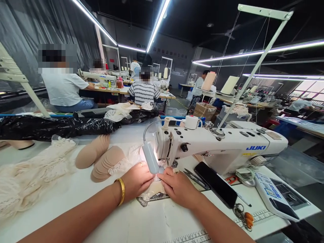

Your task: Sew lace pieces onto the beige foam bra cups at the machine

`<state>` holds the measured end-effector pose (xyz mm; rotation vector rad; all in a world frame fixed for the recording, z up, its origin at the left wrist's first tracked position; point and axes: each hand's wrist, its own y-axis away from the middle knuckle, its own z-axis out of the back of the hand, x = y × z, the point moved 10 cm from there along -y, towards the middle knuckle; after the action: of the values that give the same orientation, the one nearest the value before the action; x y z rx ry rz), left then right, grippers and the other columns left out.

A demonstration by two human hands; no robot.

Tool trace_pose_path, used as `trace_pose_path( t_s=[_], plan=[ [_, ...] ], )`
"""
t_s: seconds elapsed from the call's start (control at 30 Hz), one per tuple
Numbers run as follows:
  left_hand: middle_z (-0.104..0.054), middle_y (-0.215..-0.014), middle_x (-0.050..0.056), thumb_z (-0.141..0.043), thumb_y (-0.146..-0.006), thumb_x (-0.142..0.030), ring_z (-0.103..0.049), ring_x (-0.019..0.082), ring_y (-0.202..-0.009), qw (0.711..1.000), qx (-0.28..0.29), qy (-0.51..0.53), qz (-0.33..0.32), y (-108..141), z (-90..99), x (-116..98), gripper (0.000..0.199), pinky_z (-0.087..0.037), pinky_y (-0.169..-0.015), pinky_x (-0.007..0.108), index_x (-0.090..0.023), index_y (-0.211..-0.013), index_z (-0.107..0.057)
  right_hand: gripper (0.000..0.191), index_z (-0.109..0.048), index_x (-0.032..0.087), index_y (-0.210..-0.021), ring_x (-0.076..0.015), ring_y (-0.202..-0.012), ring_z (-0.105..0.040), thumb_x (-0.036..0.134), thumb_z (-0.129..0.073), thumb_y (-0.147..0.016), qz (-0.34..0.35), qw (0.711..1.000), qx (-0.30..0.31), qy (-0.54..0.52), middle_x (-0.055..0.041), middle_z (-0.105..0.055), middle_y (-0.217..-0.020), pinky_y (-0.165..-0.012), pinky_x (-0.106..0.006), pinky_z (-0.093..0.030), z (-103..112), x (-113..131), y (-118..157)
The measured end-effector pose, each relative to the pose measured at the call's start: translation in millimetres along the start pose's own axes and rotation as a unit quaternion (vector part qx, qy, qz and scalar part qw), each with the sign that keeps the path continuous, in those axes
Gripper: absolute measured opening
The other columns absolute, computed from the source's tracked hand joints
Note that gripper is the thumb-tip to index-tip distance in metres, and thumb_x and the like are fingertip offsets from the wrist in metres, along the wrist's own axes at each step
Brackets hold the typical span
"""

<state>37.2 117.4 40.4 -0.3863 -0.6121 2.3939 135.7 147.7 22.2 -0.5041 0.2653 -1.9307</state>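
Observation:
A white sewing machine (217,145) stands in front of me, its needle area lit by a small grey lamp (150,158) that partly hides the needle. My left hand (138,180), with a gold bracelet at the wrist, has its fingers pressed together on cream lace fabric (121,165) just left of the needle. From the other side my right hand (178,187) pinches the fabric's edge close to the presser foot; the fingertips of both hands nearly meet. Fanned stacks of beige oval pads (107,163) lie left of the machine.
More cream lace (35,172) is heaped at the left. Scissors (196,179), a black phone (216,184), keys (241,216) and a white box (275,195) lie to the right. A black plastic bag (58,126) runs along the back edge. People sit at other machines beyond.

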Motion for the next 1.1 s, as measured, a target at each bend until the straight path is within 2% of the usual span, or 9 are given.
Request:
trace_pose_path(
  t_s=[0.33, 0.67, 0.77, 0.83, 0.93, 0.97, 1.0, 1.03, 1.1],
  plan=[
    [-0.075, -0.106, 0.008, -0.047, -0.099, -0.02, -0.067, 0.023, -0.095, 0.998, 0.055, 0.007, 0.023, 1.6, -11.4, 15.3, 0.025, -0.052, -0.091, 0.039, -0.023, -0.095, -0.071, 0.03, -0.067, 0.023, -0.11, -0.0185, -0.07, -0.048, 0.007, -0.051, -0.092, 0.016, 1.0, -0.001, 0.009, -0.0038, -0.06, -0.087, -0.06, -0.03, -0.033, -0.9, 6.8, 1.8],
    [-0.069, -0.093, 0.01, -0.049, -0.095, -0.015, -0.063, 0.027, -0.089, 0.994, 0.055, -0.038, 0.084, -4.6, -0.7, 23.2, 0.018, -0.051, -0.083, 0.042, -0.018, -0.092, -0.066, 0.023, -0.065, 0.024, -0.106, -0.02, -0.074, -0.054, 0.012, -0.047, -0.097, 0.012, 0.998, -0.028, -0.049, -0.0037, -0.06, -0.086, -0.063, -0.03, -0.039, 1.2, 4.9, 2.2],
    [-0.068, -0.089, 0.01, -0.044, -0.092, -0.008, -0.063, 0.025, -0.083, 0.993, 0.035, -0.034, 0.109, 1.7, 12.1, 18.1, 0.022, -0.053, -0.079, 0.039, -0.017, -0.097, -0.064, 0.015, -0.061, 0.024, -0.098, -0.0213, -0.078, -0.057, 0.018, -0.047, -0.1, -0.034, 0.994, -0.036, -0.102, -0.0035, -0.063, -0.085, -0.07, -0.033, -0.043, 3.0, 3.4, 2.7],
    [-0.069, -0.091, 0.008, -0.042, -0.093, -0.007, -0.064, 0.023, -0.084, 0.993, 0.022, -0.029, 0.111, 13.8, 20.5, -0.7, 0.026, -0.053, -0.08, 0.037, -0.018, -0.104, -0.063, 0.005, -0.055, 0.024, -0.098, -0.0219, -0.08, -0.059, 0.026, -0.051, -0.101, -0.108, 0.975, -0.031, -0.19, -0.0026, -0.065, -0.085, -0.072, -0.034, -0.045, -0.8, 0.4, 3.7],
    [-0.07, -0.114, 0.007, -0.045, -0.099, -0.016, -0.064, 0.025, -0.109, 0.988, -0.021, 0.077, 0.135, 45.4, 26.4, -45.3, 0.029, -0.048, -0.102, 0.044, -0.027, -0.12, -0.061, 0.02, -0.047, 0.025, -0.107, -0.0194, -0.074, -0.061, 0.037, -0.06, -0.097, -0.21, 0.894, -0.025, -0.395, 0.0015, -0.064, -0.08, -0.068, -0.031, -0.047, -14.9, 6.5, 7.6],
    [-0.068, -0.123, 0.008, -0.051, -0.098, -0.023, -0.062, 0.027, -0.116, 0.969, -0.044, 0.17, 0.174, 59.3, 24.0, -56.2, 0.029, -0.046, -0.105, 0.046, -0.029, -0.126, -0.059, 0.025, -0.047, 0.026, -0.109, -0.0184, -0.071, -0.06, 0.04, -0.062, -0.096, -0.227, 0.862, -0.031, -0.452, 0.0031, -0.063, -0.077, -0.067, -0.03, -0.047, -17.8, 12.8, 8.8],
    [-0.069, -0.12, 0.007, -0.059, -0.096, -0.033, -0.064, 0.027, -0.112, 0.931, -0.041, 0.291, 0.218, 73.1, 12.7, -66.7, 0.028, -0.049, -0.1, 0.043, -0.03, -0.124, -0.059, 0.029, -0.047, 0.026, -0.109, -0.0178, -0.069, -0.059, 0.042, -0.065, -0.094, -0.239, 0.835, -0.044, -0.494, 0.0042, -0.061, -0.075, -0.067, -0.029, -0.047, -18.6, 20.0, 10.3],
    [-0.072, -0.108, 0.006, -0.066, -0.092, -0.044, -0.067, 0.025, -0.097, 0.864, -0.006, 0.428, 0.264, 85.8, -7.4, -80.0, 0.031, -0.054, -0.089, 0.039, -0.029, -0.118, -0.061, 0.032, -0.048, 0.026, -0.11, -0.0175, -0.069, -0.059, 0.044, -0.068, -0.092, -0.246, 0.814, -0.061, -0.522, 0.0047, -0.06, -0.073, -0.067, -0.029, -0.047, -17.6, 27.6, 12.7],
    [-0.074, -0.103, 0.009, -0.072, -0.085, -0.059, -0.071, 0.025, -0.092, 0.667, -0.002, 0.63, 0.398, 113.1, -39.7, -96.6, 0.05, -0.056, -0.087, 0.04, -0.025, -0.12, -0.06, 0.037, -0.051, 0.026, -0.113, -0.0176, -0.069, -0.058, 0.048, -0.071, -0.09, -0.248, 0.79, -0.097, -0.552, 0.0039, -0.058, -0.075, -0.067, -0.029, -0.048, -14.1, 44.6, 21.3]
  ],
)
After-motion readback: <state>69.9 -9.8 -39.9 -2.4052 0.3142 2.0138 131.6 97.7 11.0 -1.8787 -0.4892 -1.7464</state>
